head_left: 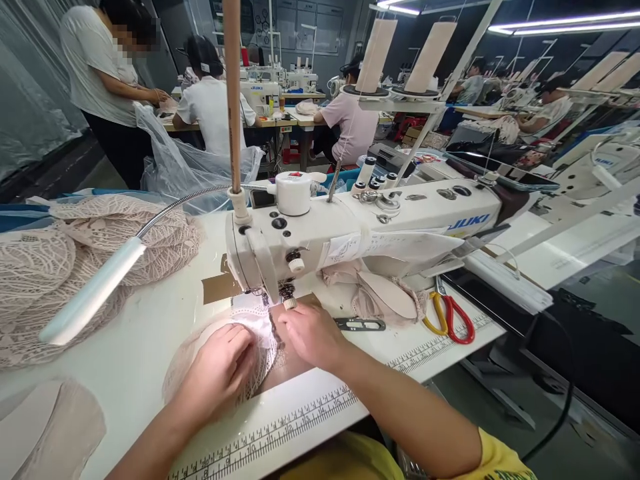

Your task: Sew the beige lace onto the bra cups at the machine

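Observation:
A beige lace fabric piece (pixel 267 357) with a white scalloped edge lies under the needle end of a white sewing machine (pixel 300 243). My left hand (pixel 220 363) rests on this piece, its fingers bent together over the cloth. Just right of the needle, my right hand (pixel 310 333) has its fingers curled and pressed together beside the machine's small knob (pixel 290 303). What the right fingertips hold, if anything, is hidden. A brown plate (pixel 295 370) lies below the right hand and the fabric's edge.
Lace pieces (pixel 125 243) are heaped at left, with a lamp (pixel 93 290) over them. Thread snips (pixel 360 325), scissors (pixel 453 320) and beige fabric (pixel 385 293) lie at right. A ruler strip (pixel 270 437) lines the front edge. A brown pole (pixel 233 100) rises ahead; people work behind.

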The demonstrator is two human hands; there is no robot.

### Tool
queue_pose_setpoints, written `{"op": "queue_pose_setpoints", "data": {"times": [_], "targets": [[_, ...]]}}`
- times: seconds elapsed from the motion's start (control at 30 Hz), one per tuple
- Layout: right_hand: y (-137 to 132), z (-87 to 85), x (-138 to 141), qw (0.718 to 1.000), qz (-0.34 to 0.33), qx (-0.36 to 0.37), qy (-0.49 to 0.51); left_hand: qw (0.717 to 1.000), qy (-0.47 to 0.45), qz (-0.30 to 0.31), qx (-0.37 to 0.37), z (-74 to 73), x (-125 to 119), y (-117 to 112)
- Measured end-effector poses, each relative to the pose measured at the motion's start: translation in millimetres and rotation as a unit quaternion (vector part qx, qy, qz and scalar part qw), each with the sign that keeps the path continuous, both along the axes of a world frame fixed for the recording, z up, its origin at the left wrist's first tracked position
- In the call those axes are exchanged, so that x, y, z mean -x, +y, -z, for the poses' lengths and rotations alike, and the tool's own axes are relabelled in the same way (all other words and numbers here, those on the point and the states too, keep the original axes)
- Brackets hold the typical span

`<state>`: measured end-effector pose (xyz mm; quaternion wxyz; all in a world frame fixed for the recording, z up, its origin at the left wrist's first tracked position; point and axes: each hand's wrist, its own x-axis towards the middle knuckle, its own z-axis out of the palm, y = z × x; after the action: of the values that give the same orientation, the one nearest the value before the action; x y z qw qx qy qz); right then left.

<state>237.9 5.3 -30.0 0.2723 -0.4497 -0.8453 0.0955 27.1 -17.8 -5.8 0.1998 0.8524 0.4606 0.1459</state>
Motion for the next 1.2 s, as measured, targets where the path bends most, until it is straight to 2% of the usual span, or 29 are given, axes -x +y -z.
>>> {"op": "queue_pose_setpoints", "data": {"times": [0.17,0.27,0.37,0.73,0.87,1.03,1.2], "targets": [[-5.5,-2.3,-1.6,0.997,-0.076,-0.005,0.027,1.0,-0.013,0.005,0.013,-0.1,5.5,0.6],[-8.9,-5.4,-1.7,0.991,-0.129,-0.005,-0.044,1.0,-0.009,0.014,0.002,-0.3,6.0,1.2],[-11.8,-9.7,-1.6,0.981,-0.149,0.002,-0.123,1.0,-0.016,0.002,0.003,-1.7,7.2,1.6],[-21.2,-18.1,-3.7,0.971,-0.131,0.026,-0.199,0.998,-0.045,-0.026,0.046,-5.8,10.1,2.1],[-35.3,-18.6,-2.9,0.975,-0.102,0.028,-0.195,0.999,-0.037,0.028,0.027,-6.3,10.3,1.1],[-49.5,-10.7,-4.7,0.985,-0.084,0.032,-0.148,0.992,-0.004,0.11,-0.059,1.0,7.5,0.2],[-51.8,-5.3,-7.7,0.988,-0.085,0.036,-0.127,0.984,0.035,0.139,-0.108,5.6,4.4,-1.7]]}}
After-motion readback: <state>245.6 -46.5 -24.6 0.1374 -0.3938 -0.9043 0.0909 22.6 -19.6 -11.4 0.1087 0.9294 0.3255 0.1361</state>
